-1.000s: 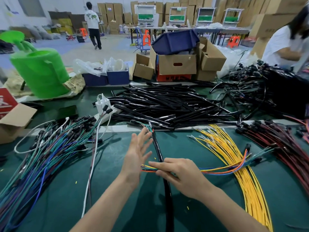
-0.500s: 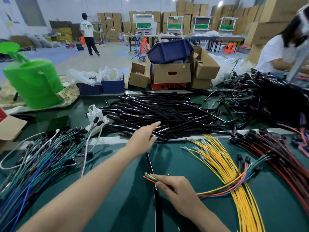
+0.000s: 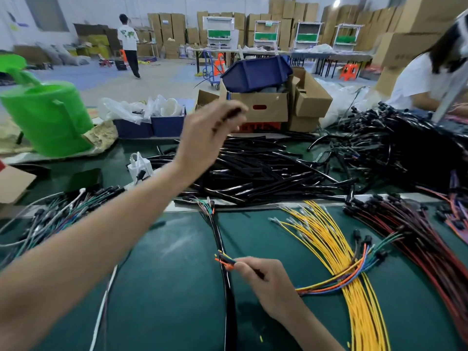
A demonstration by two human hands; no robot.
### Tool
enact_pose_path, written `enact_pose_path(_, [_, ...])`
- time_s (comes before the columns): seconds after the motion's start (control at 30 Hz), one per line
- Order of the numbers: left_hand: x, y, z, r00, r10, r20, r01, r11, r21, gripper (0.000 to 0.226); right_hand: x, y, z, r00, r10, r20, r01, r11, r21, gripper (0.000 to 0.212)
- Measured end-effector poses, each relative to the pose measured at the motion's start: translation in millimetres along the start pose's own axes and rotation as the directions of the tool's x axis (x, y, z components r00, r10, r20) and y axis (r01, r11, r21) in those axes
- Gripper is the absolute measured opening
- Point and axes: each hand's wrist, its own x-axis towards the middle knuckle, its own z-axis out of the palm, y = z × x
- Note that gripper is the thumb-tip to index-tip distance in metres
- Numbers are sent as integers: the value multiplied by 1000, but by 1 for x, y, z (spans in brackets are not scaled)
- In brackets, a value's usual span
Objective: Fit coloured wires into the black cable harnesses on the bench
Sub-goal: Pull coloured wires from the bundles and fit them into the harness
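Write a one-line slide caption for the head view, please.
Right hand pinches coloured wires at a black harness; blurred left hand hovers above piled black tubes.

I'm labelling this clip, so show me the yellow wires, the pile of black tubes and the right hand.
yellow wires [image 3: 329, 249], head view, middle of the fanned bundle.
pile of black tubes [image 3: 253, 171], head view, centre of the heap.
right hand [image 3: 266, 287], head view, back of the hand pinching the coloured wires [image 3: 224, 259].

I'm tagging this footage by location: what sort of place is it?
Likely a wire-harness assembly workshop: a heap of black cable tubes, bundled yellow wires on a green bench, stacked cardboard cartons behind.
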Motion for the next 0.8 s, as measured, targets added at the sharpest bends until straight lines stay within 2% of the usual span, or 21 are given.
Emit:
enact_pose_path(0.07, [12, 41, -41, 993, 73, -94, -85, 988, -133, 14, -3, 0, -1, 1000, -19, -8, 19, 1000, 0, 18])
enact_pose_path(0.1, [6, 61, -57, 994, 89, -58, -98, 979, -180, 15, -4, -1, -2, 1000, -18, -2, 18, 1000, 3, 17])
enact_pose_path(0.17, [-29, 93, -74, 976, 134, 172, -103, 978, -179, 23, -5, -3, -3, 1000, 18, 17, -19, 999, 45, 15])
enact_pose_path(0.2, [-55, 100, -75, 923, 144, 357, -107, 987, -120, 28, -4, -5, -4, 999, 41, 23, -43, 996, 78, 14])
enact_pose_path(0.23, [-83, 99, -71, 824, 80, 561, -91, 996, -8, 37, -4, -6, -5, 998, 60, 29, -63, 992, 111, 13])
enact_pose_path(0.27, [-109, 94, -66, 676, -28, 736, -119, 982, 147, 51, -4, -7, -6, 996, 73, 41, -78, 987, 143, 14])
enact_pose_path(0.3, [-135, 83, -60, 530, -149, 835, -180, 943, 282, 67, -5, -9, -7, 995, 81, 58, -90, 981, 172, 15])
enact_pose_path(0.33, [-158, 72, -55, 398, -289, 871, -201, 898, 390, 76, -5, -10, -7, 993, 87, 80, -102, 974, 200, 16])
enact_pose_path(0.37, [-176, 64, -54, 317, -401, 860, -144, 876, 461, 71, -6, -12, -7, 990, 94, 105, -116, 967, 227, 17])
enact_pose_path(0.4, [-190, 58, -52, 309, -486, 818, -14, 858, 514, 57, -6, -14, -8, 986, 100, 133, -131, 959, 250, 17])
enact_pose_path(0.47, [-204, 56, -48, 371, -568, 735, 233, 823, 518, 32, -7, -16, -9, 976, 97, 196, -152, 946, 288, 19])
enact_pose_path(0.5, [-208, 57, -46, 399, -573, 716, 308, 819, 484, 26, -7, -17, -9, 971, 91, 222, -158, 939, 304, 20])
enact_pose_path(0.67, [-205, 64, -40, 483, -554, 678, 507, 808, 298, 15, -9, -20, -13, 956, 99, 276, -188, 929, 318, 15])
enact_pose_path(0.8, [-204, 64, -37, 514, -535, 670, 565, 799, 205, 14, -10, -20, -14, 942, 121, 313, -217, 931, 294, 14])
